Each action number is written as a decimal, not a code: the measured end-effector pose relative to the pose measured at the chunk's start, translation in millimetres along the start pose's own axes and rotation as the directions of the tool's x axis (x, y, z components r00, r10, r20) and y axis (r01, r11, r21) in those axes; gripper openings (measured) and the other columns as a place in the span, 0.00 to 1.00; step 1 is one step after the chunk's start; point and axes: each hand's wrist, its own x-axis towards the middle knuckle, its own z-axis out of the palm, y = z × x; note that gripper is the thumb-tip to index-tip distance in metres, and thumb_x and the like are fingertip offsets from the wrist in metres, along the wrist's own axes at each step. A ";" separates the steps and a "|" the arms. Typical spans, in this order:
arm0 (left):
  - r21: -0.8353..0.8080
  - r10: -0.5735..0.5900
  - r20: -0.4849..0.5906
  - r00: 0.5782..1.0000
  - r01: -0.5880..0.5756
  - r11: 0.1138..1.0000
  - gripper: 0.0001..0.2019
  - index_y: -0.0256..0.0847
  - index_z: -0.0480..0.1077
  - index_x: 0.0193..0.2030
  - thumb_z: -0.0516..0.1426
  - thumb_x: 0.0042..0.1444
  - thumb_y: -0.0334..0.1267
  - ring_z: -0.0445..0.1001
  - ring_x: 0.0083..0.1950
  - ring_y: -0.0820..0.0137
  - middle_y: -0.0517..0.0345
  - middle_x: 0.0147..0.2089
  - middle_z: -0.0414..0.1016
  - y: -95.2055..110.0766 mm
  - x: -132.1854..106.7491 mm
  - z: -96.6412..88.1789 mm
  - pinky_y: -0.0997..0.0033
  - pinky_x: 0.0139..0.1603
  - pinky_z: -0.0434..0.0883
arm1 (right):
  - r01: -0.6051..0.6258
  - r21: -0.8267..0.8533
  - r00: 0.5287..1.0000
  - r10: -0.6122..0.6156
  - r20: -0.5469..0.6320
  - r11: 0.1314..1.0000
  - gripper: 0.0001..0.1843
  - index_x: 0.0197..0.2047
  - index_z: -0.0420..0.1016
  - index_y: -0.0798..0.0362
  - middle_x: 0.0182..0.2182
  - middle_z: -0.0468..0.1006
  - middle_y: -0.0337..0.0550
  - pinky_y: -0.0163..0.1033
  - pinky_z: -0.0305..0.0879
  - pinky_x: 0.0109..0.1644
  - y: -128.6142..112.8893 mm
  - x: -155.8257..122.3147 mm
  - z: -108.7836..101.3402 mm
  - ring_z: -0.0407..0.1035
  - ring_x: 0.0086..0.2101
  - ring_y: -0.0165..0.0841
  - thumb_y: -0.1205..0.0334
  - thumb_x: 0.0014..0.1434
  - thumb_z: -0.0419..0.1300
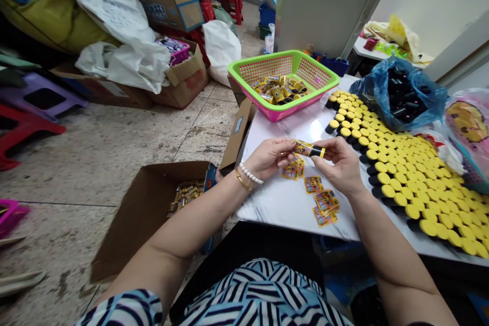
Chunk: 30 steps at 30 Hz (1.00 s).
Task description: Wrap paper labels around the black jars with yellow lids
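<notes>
**Yellow-capped black tube point(309, 150) gripped in both hands over a white marble table point(275, 209)**
Left hand point(265, 157) closes on its labelled end, right hand point(338, 160) pinches the cap end; printed labels point(314, 184) lie just below, capped tubes point(405, 175) in rows to the right, a green basket point(263, 57) beyond.

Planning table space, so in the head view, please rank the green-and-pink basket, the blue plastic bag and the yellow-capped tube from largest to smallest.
1. Green-and-pink basket and blue plastic bag: they look alike in size, so unranked.
2. Yellow-capped tube: clearly smallest.
</notes>
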 end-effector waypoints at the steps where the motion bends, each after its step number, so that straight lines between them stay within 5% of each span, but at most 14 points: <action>1: 0.022 0.022 -0.016 1.000 -0.021 1.000 0.16 0.29 0.80 0.39 0.73 0.50 0.40 0.68 0.28 0.79 0.52 0.32 0.76 -0.5 -0.1 -0.3 0.82 0.19 0.54 | 0.009 -0.019 1.000 -0.009 -0.019 1.000 0.15 0.47 0.76 0.47 0.44 0.83 0.41 0.41 0.80 0.51 0.0 0.3 -0.4 0.81 0.42 0.34 0.62 0.58 0.72; 5: 0.132 0.213 -0.126 0.969 -0.196 0.972 0.19 0.35 0.82 0.46 0.74 0.49 0.41 0.73 0.36 0.77 0.51 0.43 0.78 0.1 -2.1 -0.1 0.82 0.28 0.66 | 0.023 -0.006 0.999 -0.023 -0.038 1.000 0.17 0.47 0.78 0.48 0.41 0.82 0.40 0.41 0.79 0.48 -0.4 1.0 -2.0 0.79 0.39 0.33 0.58 0.56 0.74; 8: 0.174 0.236 -0.017 0.972 -0.230 0.958 0.23 0.41 0.80 0.52 0.74 0.49 0.41 0.78 0.46 0.70 0.49 0.54 0.78 2.3 -5.3 1.8 0.75 0.39 0.75 | 0.044 0.033 0.999 -0.045 0.015 0.998 0.20 0.49 0.79 0.47 0.41 0.82 0.40 0.41 0.79 0.47 -0.7 1.1 -2.4 0.79 0.39 0.33 0.57 0.54 0.76; 11: 0.250 0.173 0.116 0.978 -0.198 0.948 0.23 0.38 0.80 0.52 0.74 0.50 0.43 0.79 0.40 0.70 0.49 0.47 0.81 2.4 -6.6 2.7 0.71 0.39 0.74 | 0.083 -0.003 0.994 -0.083 0.068 0.997 0.21 0.51 0.81 0.45 0.46 0.82 0.43 0.42 0.80 0.49 -0.6 1.4 -2.4 0.79 0.40 0.34 0.56 0.55 0.76; 15: 0.301 0.209 0.056 0.976 -0.216 0.929 0.19 0.35 0.80 0.44 0.74 0.49 0.45 0.74 0.32 0.75 0.54 0.38 0.80 -0.2 -3.7 1.5 0.74 0.34 0.70 | 0.101 -0.075 0.992 -0.095 0.084 0.992 0.20 0.53 0.81 0.45 0.46 0.82 0.44 0.44 0.81 0.49 -0.4 1.5 -1.0 0.80 0.40 0.35 0.55 0.58 0.74; 19: 0.297 0.215 0.059 0.975 -0.223 0.928 0.23 0.35 0.79 0.46 0.75 0.46 0.44 0.75 0.34 0.74 0.55 0.38 0.79 -2.8 -0.3 1.7 0.74 0.36 0.71 | 0.192 -0.214 0.980 -0.177 0.089 0.958 0.11 0.49 0.83 0.45 0.40 0.85 0.42 0.46 0.81 0.51 -1.8 -0.9 3.6 0.80 0.40 0.36 0.58 0.62 0.70; 24: 0.241 0.243 0.011 0.970 -0.239 0.941 0.22 0.37 0.73 0.41 0.76 0.45 0.43 0.72 0.29 0.77 0.62 0.34 0.75 -5.2 0.8 2.3 0.75 0.32 0.69 | 0.263 -0.282 0.965 -0.252 0.077 0.923 0.22 0.59 0.79 0.44 0.50 0.84 0.45 0.48 0.81 0.52 -3.1 -2.3 6.5 0.81 0.43 0.37 0.61 0.61 0.70; 30: 0.183 0.175 0.036 0.984 -0.179 0.967 0.23 0.36 0.74 0.44 0.74 0.48 0.46 0.77 0.36 0.71 0.55 0.40 0.78 -4.5 -1.1 1.2 0.72 0.37 0.73 | 0.270 -0.290 0.962 -0.270 0.038 0.918 0.20 0.56 0.82 0.42 0.50 0.84 0.44 0.49 0.82 0.54 1.2 -1.8 4.0 0.81 0.44 0.38 0.63 0.61 0.70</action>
